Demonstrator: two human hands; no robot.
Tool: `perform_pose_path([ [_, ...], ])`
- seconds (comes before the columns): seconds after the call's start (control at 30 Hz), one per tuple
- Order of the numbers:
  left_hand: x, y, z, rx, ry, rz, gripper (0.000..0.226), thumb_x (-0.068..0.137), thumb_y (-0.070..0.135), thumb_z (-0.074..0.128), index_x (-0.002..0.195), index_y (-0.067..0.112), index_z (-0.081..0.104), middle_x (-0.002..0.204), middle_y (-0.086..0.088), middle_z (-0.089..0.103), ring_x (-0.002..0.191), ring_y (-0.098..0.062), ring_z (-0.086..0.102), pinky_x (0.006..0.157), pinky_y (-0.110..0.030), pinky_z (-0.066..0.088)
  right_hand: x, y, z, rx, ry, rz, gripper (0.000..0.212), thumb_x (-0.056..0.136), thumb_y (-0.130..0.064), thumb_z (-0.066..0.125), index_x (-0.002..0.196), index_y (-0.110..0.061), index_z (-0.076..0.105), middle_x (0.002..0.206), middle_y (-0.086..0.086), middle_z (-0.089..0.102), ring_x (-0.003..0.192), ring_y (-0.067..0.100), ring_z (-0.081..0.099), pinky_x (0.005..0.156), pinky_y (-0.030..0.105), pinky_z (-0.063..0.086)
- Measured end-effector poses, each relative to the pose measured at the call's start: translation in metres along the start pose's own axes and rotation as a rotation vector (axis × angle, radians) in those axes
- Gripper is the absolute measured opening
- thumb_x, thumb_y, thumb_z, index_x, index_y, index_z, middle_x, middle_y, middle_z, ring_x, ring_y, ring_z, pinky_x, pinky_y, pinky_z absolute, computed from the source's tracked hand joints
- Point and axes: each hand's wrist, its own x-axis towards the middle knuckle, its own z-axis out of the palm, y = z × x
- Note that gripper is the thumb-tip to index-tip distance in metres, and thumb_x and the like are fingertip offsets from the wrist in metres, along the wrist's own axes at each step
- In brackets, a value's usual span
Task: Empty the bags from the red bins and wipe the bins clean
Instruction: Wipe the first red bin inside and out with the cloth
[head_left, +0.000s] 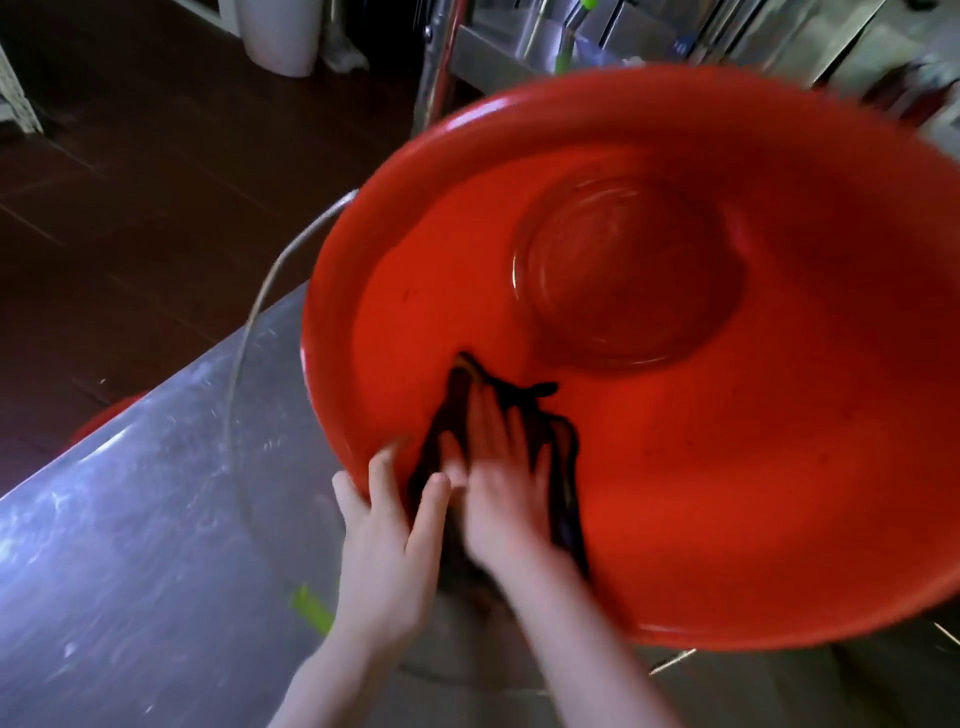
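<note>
A big round red bin (727, 467) lies tipped toward me, so I look straight into its bare inside and its round bottom. My left hand (387, 540) grips the near left rim, thumb outside and fingers curled over the edge. My right hand (498, 488) is pressed flat on a dark cloth (563, 467) against the inner wall near that rim. The right hand is blurred. No bag is visible inside the bin.
A scuffed steel tabletop (135, 519) runs under the bin at lower left, with a thin metal bin handle (260, 306) arcing over it. A second red bin (104, 415) peeks out beyond the table's far edge. A white bucket (283, 36) stands on the dark floor. Steel shelving (519, 57) rises behind.
</note>
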Motion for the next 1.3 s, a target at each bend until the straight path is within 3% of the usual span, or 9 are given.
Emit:
perform_pose_path([
  [0.13, -0.003, -0.002, -0.009, -0.033, -0.062, 0.062, 0.039, 0.086, 0.052, 0.052, 0.12, 0.065, 0.036, 0.108, 0.037, 0.03, 0.104, 0.029, 0.034, 0.084, 0.006, 0.024, -0.029, 0.001, 0.009, -0.065, -0.027, -0.042, 0.068, 0.091, -0.053, 0.007, 0.152, -0.032, -0.016, 0.161, -0.013, -0.016, 0.149, 0.015, -0.01, 0.12, 0.049, 0.004],
  [0.27, 0.001, -0.008, -0.008, -0.016, -0.087, 0.06, 0.04, 0.09, 0.047, 0.053, 0.124, 0.059, 0.036, 0.114, 0.033, 0.029, 0.108, 0.025, 0.032, 0.097, -0.021, 0.03, 0.042, 0.029, -0.008, -0.011, -0.009, 0.213, 0.059, 0.101, -0.052, 0.017, 0.155, -0.033, 0.002, 0.163, -0.011, -0.001, 0.15, 0.014, 0.002, 0.119, 0.052, 0.003],
  [0.43, 0.0, -0.01, -0.003, -0.03, -0.094, 0.058, 0.044, 0.083, 0.063, 0.046, 0.125, 0.062, 0.033, 0.117, 0.033, 0.028, 0.106, 0.032, 0.029, 0.09, -0.022, 0.033, 0.098, 0.054, -0.021, 0.079, 0.046, 0.374, 0.058, 0.102, -0.05, 0.021, 0.155, -0.028, 0.013, 0.163, -0.008, 0.011, 0.15, 0.022, 0.007, 0.118, 0.057, 0.0],
  [0.77, 0.0, 0.006, -0.011, -0.063, -0.139, -0.023, 0.044, 0.081, 0.059, 0.046, 0.124, 0.058, 0.039, 0.113, 0.02, 0.035, 0.103, 0.028, 0.032, 0.087, -0.003, 0.028, -0.015, 0.008, 0.005, 0.031, 0.054, -0.07, 0.069, 0.09, -0.058, 0.007, 0.155, -0.034, 0.0, 0.163, -0.014, 0.001, 0.15, 0.011, 0.0, 0.12, 0.045, 0.007],
  [0.93, 0.011, 0.02, -0.008, 0.168, -0.206, -0.208, 0.056, 0.089, 0.046, 0.055, 0.137, 0.046, 0.025, 0.111, 0.002, 0.032, 0.087, -0.014, 0.046, 0.086, -0.026, 0.033, 0.074, 0.022, -0.005, 0.087, 0.014, 0.137, 0.059, 0.101, -0.052, 0.017, 0.155, -0.031, 0.006, 0.163, -0.011, 0.004, 0.15, 0.017, 0.005, 0.119, 0.052, 0.002],
  [1.03, 0.004, 0.034, -0.017, 0.315, -0.235, -0.262, 0.066, 0.091, 0.051, 0.053, 0.146, 0.043, 0.018, 0.126, -0.006, 0.034, 0.116, -0.028, 0.048, 0.102, -0.036, 0.041, 0.115, 0.038, -0.016, 0.131, 0.006, 0.214, 0.058, 0.102, -0.049, 0.017, 0.155, -0.028, 0.01, 0.163, -0.007, 0.008, 0.149, 0.022, 0.007, 0.118, 0.057, 0.001],
  [1.1, -0.003, 0.045, -0.033, 0.529, -0.22, -0.175, 0.067, 0.088, 0.052, 0.055, 0.146, 0.044, 0.021, 0.122, -0.006, 0.04, 0.116, -0.028, 0.05, 0.097, -0.039, 0.045, 0.126, 0.045, -0.016, 0.13, 0.02, 0.231, 0.058, 0.101, -0.05, 0.017, 0.155, -0.028, 0.01, 0.163, -0.006, 0.008, 0.149, 0.023, 0.006, 0.117, 0.059, -0.002],
  [1.2, -0.001, 0.07, -0.066, 0.703, 0.135, 0.309, 0.045, 0.087, 0.036, 0.061, 0.131, 0.031, 0.052, 0.103, -0.001, 0.043, 0.094, -0.025, 0.052, 0.069, -0.034, 0.045, 0.124, 0.049, -0.013, 0.122, 0.002, 0.204, 0.059, 0.101, -0.051, 0.016, 0.155, -0.029, 0.007, 0.163, -0.008, 0.005, 0.15, 0.022, 0.003, 0.117, 0.059, -0.005],
  [1.3, 0.021, 0.085, -0.089, 0.761, 0.354, 0.58, 0.038, 0.084, 0.026, 0.067, 0.122, 0.022, 0.062, 0.11, -0.011, 0.044, 0.098, -0.03, 0.042, 0.074, -0.038, 0.043, 0.118, 0.058, -0.015, 0.09, -0.013, 0.146, 0.059, 0.101, -0.051, 0.016, 0.155, -0.029, 0.004, 0.163, -0.009, 0.003, 0.15, 0.022, 0.003, 0.117, 0.06, -0.004],
])
